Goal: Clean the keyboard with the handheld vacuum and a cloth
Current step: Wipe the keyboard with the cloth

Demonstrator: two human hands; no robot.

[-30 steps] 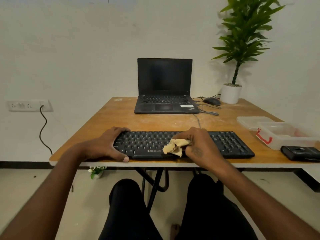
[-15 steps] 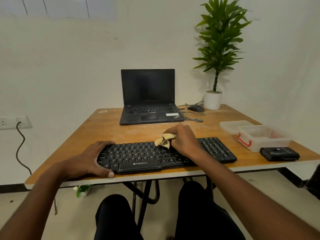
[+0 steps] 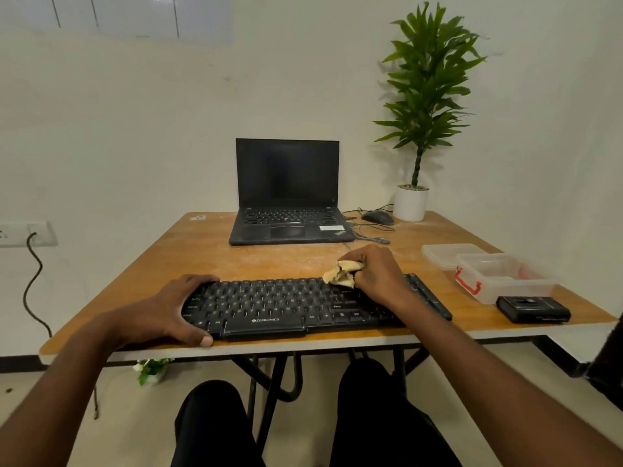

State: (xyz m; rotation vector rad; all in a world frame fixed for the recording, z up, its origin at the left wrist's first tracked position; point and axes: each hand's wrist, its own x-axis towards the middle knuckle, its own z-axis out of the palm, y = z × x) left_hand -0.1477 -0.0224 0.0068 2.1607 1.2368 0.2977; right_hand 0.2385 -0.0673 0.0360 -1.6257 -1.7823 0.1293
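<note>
A plain off-white wall (image 3: 135, 129) fills the back of the room. A pale panelled board (image 3: 135, 15) hangs on it at eleven o'clock. A wall socket (image 3: 30, 234) with a black cable (image 3: 32, 284) plugged in sits at nine o'clock. A wooden counter (image 3: 209, 254) stands on black metal legs (image 3: 269, 382). The floor (image 3: 111, 416) is pale, and a dark skirting strip (image 3: 20, 364) runs along the wall's foot.

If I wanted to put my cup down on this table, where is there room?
The widest bare patch lies between the keyboard and the laptop, stretching to the table left edge. The right side is crowded: mouse and cables, plant pot, plastic containers, black device.
</note>
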